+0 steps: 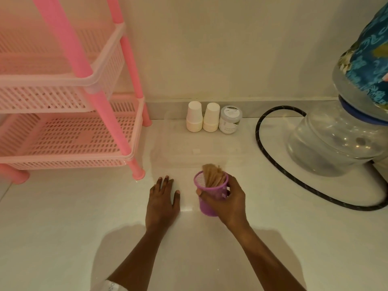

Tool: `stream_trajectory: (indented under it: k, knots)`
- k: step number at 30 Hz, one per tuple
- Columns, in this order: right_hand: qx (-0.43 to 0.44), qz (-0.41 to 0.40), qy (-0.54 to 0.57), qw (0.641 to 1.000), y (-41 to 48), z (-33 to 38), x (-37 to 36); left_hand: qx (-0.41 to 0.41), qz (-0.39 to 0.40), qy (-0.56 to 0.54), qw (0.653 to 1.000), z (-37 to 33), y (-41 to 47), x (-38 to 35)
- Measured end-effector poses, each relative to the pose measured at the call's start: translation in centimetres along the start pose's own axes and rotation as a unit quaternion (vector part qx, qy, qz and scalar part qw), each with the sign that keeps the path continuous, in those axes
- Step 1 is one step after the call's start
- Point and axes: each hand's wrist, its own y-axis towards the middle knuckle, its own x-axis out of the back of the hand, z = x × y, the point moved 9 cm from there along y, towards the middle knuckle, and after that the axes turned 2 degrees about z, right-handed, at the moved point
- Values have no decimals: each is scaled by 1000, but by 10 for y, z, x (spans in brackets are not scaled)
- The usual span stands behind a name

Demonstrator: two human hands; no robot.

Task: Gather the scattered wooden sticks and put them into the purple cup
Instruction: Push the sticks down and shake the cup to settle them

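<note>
A purple mesh cup (206, 203) stands on the white floor in the middle of the view. A bundle of wooden sticks (213, 175) pokes out of its top, leaning away from me. My right hand (225, 201) grips the cup from its right side, thumb across the front and fingers round the back. My left hand (162, 199) lies flat on the floor just left of the cup, fingers straight, holding nothing. No loose sticks show on the floor.
A clear plastic lid or tray (199, 148) lies flat behind the cup. Two paper cup stacks (194, 117) and a small jar (230, 120) stand by the wall. A pink shelf rack (69, 114) is at left; a water jug (336, 143) and black hose (273, 162) at right.
</note>
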Motion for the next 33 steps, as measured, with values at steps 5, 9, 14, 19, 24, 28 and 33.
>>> stream_trajectory:
  k: [5,9,14,19,24,28,33]
  knots:
    - [33,-64,16,997,6,6,21,1,2,3,1000,0,0,-1]
    - [77,-16,-81,994,5,18,8,5,5,-3,1000,0,1,-1]
    - [130,-45,-97,986,11,30,18,1,5,3,1000,2,2,-1]
    - [152,-48,-62,985,11,39,22,2,5,-4,1000,0,0,1]
    - [178,-44,-57,981,7,56,14,7,6,-5,1000,0,0,1]
    - [170,-131,22,976,12,55,36,-1,-3,-6,1000,-2,0,3]
    - [171,-120,15,978,4,57,23,4,3,-6,1000,-2,1,2]
